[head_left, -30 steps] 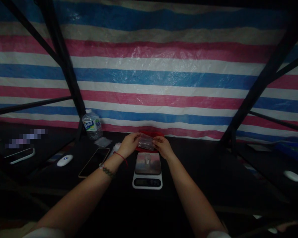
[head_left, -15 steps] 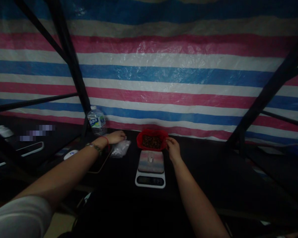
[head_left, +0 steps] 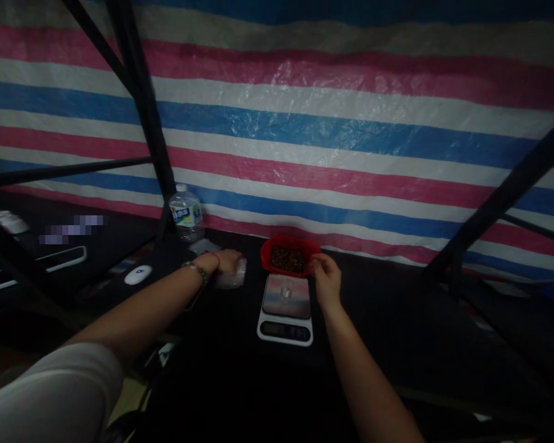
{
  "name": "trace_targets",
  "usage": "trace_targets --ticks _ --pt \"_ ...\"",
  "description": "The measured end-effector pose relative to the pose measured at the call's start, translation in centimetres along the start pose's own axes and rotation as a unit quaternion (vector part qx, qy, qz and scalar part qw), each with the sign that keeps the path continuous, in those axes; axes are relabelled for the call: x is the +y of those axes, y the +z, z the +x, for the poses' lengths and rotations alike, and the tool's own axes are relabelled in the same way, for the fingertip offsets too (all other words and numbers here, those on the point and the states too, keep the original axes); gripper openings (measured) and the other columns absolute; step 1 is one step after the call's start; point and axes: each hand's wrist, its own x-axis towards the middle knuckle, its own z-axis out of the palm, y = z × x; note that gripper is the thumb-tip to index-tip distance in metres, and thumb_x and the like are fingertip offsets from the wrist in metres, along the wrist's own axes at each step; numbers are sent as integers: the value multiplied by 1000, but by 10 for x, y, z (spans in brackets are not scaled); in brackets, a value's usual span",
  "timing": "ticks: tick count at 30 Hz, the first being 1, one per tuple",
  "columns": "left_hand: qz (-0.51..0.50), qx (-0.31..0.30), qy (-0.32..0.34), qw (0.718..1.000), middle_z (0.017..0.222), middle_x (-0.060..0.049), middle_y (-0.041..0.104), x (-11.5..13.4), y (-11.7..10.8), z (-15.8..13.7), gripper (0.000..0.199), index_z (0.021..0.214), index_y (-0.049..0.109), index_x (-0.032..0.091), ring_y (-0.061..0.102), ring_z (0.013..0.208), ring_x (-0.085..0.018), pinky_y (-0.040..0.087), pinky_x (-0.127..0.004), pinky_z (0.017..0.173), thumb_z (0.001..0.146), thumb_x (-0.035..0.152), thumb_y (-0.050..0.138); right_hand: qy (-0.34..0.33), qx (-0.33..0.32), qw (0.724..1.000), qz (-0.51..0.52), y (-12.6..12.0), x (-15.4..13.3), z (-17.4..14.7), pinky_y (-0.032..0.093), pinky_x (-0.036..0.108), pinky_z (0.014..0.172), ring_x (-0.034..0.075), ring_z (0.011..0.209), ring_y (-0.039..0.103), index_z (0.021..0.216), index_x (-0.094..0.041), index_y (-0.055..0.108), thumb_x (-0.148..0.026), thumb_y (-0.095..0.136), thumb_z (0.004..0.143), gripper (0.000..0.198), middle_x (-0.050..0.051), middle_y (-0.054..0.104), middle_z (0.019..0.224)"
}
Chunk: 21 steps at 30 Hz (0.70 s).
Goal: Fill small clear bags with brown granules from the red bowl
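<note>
My left hand (head_left: 231, 261) is curled down over a clear plastic bag (head_left: 233, 277), its fingertips mostly hidden. Just behind the wrist lies more clear plastic (head_left: 205, 246). With thumb and fingers together, my right hand (head_left: 327, 275) pinches the right rim of a red plastic tray (head_left: 268, 261). Small dark brown pieces (head_left: 287, 259), too small to make out, cover its bottom. A white kitchen scale (head_left: 285, 332) stands in front of the tray, and a small clear cup (head_left: 286, 288) sits on its plate. The scale's display cannot be read.
A large clear bottle (head_left: 187, 215) stands at the back left beside a black metal post (head_left: 154, 135). A white oval object (head_left: 138, 274) and a white-edged phone-like object (head_left: 64, 259) lie further left. A striped plastic sheet (head_left: 305, 166) hangs behind the black table.
The view has shifted slightly. My left hand has come down toward me, from behind the plastic bag to on top of it. My right hand stays at the tray's rim.
</note>
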Motion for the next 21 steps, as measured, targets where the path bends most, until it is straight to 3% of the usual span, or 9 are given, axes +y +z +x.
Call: trace_targets --ticks 2,4,7,11,13,17,21 --pt "-13 -13 -14 1000 74 -8 69 3 2 -12 24 75 66 13 62 64 -20 46 -25 61 51 12 59 -4 -82 997 -11 15 -15 -23 43 26 58 14 61 55 88 -21 66 -30 56 77 17 1 63 74" --pt "-7 -24 -15 1000 79 -9 69 6 1 -30 23 81 64 13 62 68 -20 46 -26 63 61 15 54 -11 -169 985 -35 29 -27 -47 46 28 64 16 69 58 89 -23 68 -27 56 78 16 2 65 81" --pt "-47 46 -22 998 84 -8 66 13 -6 -65 27 95 60 14 61 72 -19 45 -27 65 73 23 48 -1 -234 970 -68 45 -36 -73 45 28 66 17 73 59 88 -24 68 -24 58 77 15 2 65 81" --pt "-163 212 -73 961 79 -3 62 35 -18 -116 27 93 58 15 58 68 -17 44 -26 61 73 31 50 50 -211 975 -48 59 -44 -87 43 26 60 14 65 54 92 -22 64 -29 63 75 18 0 59 71" --pt "-228 262 -73 935 83 -2 63 51 -21 -138 32 100 57 16 59 72 -17 46 -26 65 74 32 50 67 -198 978 -21 66 -51 -90 42 24 58 13 63 52 96 -21 62 -31 67 72 26 -1 56 71" --pt "-280 305 -64 908 87 -2 63 80 -21 -171 35 103 56 16 59 76 -17 48 -27 70 75 36 53 75 -205 976 24 78 -70 -94 40 23 55 11 58 49 87 -21 61 -33 67 72 20 -3 52 66" --pt "-284 325 -71 899 94 -3 64 97 -21 -190 34 106 56 18 60 83 -18 48 -28 77 77 37 54 56 -112 992 25 79 -88 -97 41 22 55 11 62 50 94 -23 55 -31 70 69 30 -2 53 75"
